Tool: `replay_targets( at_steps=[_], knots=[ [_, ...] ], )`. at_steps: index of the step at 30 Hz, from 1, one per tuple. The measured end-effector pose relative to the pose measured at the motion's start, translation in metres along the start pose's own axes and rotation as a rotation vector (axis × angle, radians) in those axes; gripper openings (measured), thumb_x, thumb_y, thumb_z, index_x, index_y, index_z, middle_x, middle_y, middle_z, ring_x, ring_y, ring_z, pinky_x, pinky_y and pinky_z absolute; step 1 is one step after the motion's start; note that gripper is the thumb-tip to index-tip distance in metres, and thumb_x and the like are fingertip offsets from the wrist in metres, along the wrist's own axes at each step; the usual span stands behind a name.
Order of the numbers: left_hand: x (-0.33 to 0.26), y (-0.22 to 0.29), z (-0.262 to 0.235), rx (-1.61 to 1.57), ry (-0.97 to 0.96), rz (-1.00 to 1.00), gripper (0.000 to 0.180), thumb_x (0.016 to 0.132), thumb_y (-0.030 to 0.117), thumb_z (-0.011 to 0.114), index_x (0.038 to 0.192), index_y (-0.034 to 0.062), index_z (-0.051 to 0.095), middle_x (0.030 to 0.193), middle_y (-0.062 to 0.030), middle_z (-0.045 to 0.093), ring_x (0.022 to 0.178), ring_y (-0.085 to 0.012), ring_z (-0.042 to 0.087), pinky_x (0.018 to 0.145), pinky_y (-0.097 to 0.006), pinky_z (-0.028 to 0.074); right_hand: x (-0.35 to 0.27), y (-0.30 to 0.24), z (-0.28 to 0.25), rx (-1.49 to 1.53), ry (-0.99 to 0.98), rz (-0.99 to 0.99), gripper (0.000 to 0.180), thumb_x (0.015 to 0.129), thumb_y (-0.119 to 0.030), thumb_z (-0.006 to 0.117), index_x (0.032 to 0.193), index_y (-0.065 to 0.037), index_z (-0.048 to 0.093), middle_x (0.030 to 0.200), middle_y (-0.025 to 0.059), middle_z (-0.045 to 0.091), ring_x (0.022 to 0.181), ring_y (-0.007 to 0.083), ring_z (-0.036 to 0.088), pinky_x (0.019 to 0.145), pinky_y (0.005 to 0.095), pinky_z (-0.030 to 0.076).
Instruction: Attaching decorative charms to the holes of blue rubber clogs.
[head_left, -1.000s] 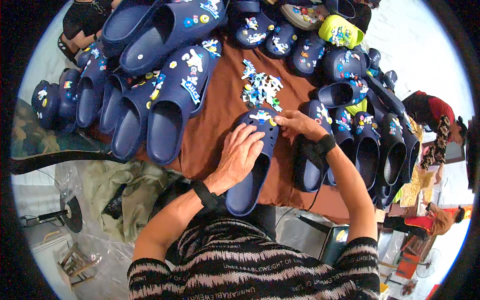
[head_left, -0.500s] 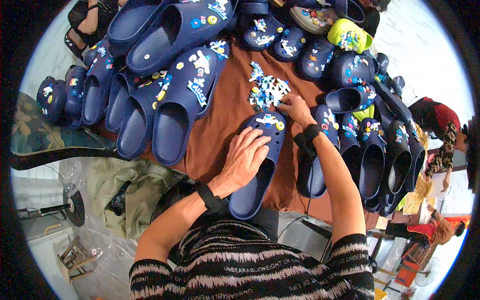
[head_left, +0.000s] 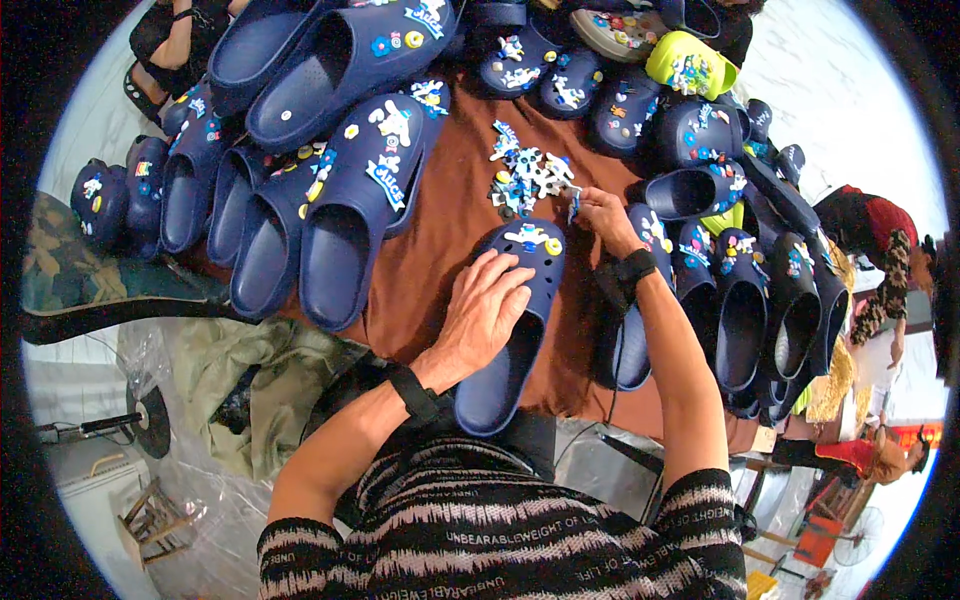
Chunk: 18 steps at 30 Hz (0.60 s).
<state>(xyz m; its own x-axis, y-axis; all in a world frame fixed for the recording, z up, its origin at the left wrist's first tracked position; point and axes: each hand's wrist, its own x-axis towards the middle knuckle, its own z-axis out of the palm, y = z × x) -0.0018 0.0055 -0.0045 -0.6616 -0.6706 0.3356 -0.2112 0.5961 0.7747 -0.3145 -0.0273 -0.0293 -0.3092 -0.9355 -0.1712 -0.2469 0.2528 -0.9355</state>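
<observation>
A navy blue clog [head_left: 541, 284] lies in front of me with its toe pointing away. Near its toe sit a white character charm and a yellow round one, with bare holes below them. My left hand [head_left: 482, 305] rests on the clog's upper, fingers stretched out flat over its left side. Just right of the toe, my right hand [head_left: 607, 218] pinches a small blue-and-white shoe charm [head_left: 574, 207] between thumb and fingertips. Beyond the toe lies a loose pile of white, blue and yellow charms [head_left: 528, 177].
A brown cloth [head_left: 455, 160] covers the table. Decorated navy clogs [head_left: 345, 220] crowd the left, and more clogs [head_left: 742, 320] line the right. A lime green clog [head_left: 692, 68] stands at the back right. A green jacket [head_left: 240, 370] hangs at the near left. Other people are at the far right.
My right hand has drawn back slightly right from the charm pile, and a charm now shows in its fingers. My left hand stays on the clog.
</observation>
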Motion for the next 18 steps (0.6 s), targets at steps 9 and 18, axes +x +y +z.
replay_targets(
  at_steps=[9,18],
  knots=[
    [0.001,0.002,0.0,0.005,-0.004,0.001,0.037,0.104,0.03,0.042,0.123,0.0057,0.061,0.133,-0.0163,0.054,0.134,-0.0359,0.041,0.113,-0.046,0.029,-0.007,-0.004,0.005,0.048,-0.017,0.032,0.026,0.096,-0.021,0.059,0.114,-0.005,0.07,0.095,-0.0016,0.067,0.08,0.0068,0.058,0.074,0.0219,0.047],
    [0.0,-0.002,0.0,0.026,-0.004,0.002,0.037,0.104,0.031,0.042,0.124,0.0062,0.061,0.133,-0.0155,0.054,0.134,-0.0359,0.041,0.113,-0.046,0.029,0.003,0.004,0.02,-0.458,0.074,-0.125,0.018,0.084,-0.012,0.07,0.099,-0.001,0.071,0.088,0.0141,0.073,0.083,0.0239,0.07,0.076,0.0364,0.053]
  ],
)
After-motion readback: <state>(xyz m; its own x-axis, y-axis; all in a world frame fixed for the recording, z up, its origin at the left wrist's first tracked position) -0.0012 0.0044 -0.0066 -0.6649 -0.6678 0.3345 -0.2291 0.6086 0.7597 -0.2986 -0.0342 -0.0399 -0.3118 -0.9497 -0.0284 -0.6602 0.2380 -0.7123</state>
